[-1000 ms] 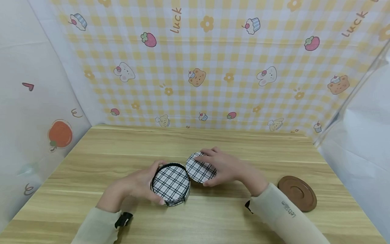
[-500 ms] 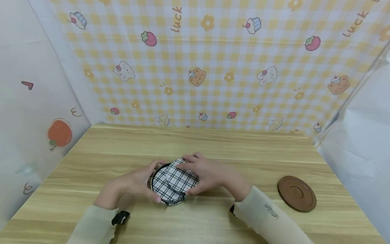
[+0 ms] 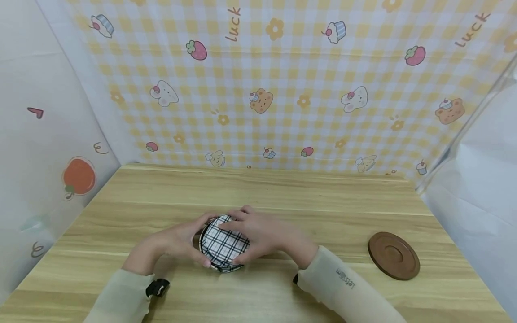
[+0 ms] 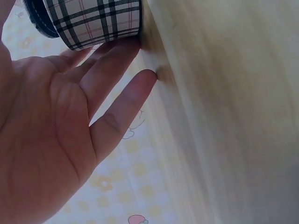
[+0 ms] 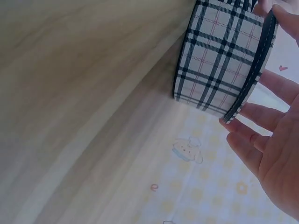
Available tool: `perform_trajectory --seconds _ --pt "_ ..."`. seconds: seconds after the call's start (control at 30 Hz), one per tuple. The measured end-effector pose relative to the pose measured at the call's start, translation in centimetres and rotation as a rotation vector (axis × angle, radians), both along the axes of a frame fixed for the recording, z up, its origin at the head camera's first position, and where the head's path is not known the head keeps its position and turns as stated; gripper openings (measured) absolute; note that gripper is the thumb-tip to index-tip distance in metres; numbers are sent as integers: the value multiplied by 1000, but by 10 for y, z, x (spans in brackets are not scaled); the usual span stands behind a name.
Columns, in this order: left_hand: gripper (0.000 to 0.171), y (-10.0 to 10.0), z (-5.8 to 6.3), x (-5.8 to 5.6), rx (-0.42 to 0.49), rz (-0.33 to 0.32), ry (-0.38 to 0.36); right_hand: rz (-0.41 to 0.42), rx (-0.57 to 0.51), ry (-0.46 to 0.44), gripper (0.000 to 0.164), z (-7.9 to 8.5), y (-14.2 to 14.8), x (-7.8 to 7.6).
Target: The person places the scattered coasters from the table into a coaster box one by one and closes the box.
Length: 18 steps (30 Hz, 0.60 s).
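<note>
A round holder (image 5: 217, 58) in white-and-black plaid with thin red lines stands on the table near its middle; a black stitched band edges its rim. A matching plaid disc (image 3: 226, 244), which looks like a coaster, lies over its top. My left hand (image 3: 183, 242) grips the holder's left side, thumb in front and fingers behind. In the left wrist view the left fingers (image 4: 114, 65) reach along the plaid wall, some touching it. My right hand (image 3: 262, 233) spans the disc from the right and holds it by its edge. The holder's inside is hidden.
A brown round coaster (image 3: 393, 255) with a sunken centre lies on the wood-grain table (image 3: 307, 193) at the right. Behind the table rises a yellow checked cloth (image 3: 299, 80) with cartoon prints. White sheets flank both sides.
My right hand has brought the plaid disc leftward, from beside the holder to over its top. The left hand stays round the holder and has barely shifted.
</note>
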<state>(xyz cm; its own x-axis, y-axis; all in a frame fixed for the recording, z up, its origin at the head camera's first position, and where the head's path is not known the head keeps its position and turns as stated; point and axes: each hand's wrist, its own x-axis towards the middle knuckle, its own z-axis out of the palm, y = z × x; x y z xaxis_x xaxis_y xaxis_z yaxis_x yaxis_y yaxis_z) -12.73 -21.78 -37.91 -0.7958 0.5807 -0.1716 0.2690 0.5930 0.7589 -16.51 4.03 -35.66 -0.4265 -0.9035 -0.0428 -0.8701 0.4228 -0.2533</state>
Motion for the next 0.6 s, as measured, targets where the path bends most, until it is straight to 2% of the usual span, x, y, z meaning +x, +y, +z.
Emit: perform_trajectory --seconds 0.33,0.6 --pt "106 1 3 0 -40 21 3 20 12 101 84 0 -9 5" --pt "106 0 1 1 -38 12 19 -16 24 105 83 -1 -10 8"
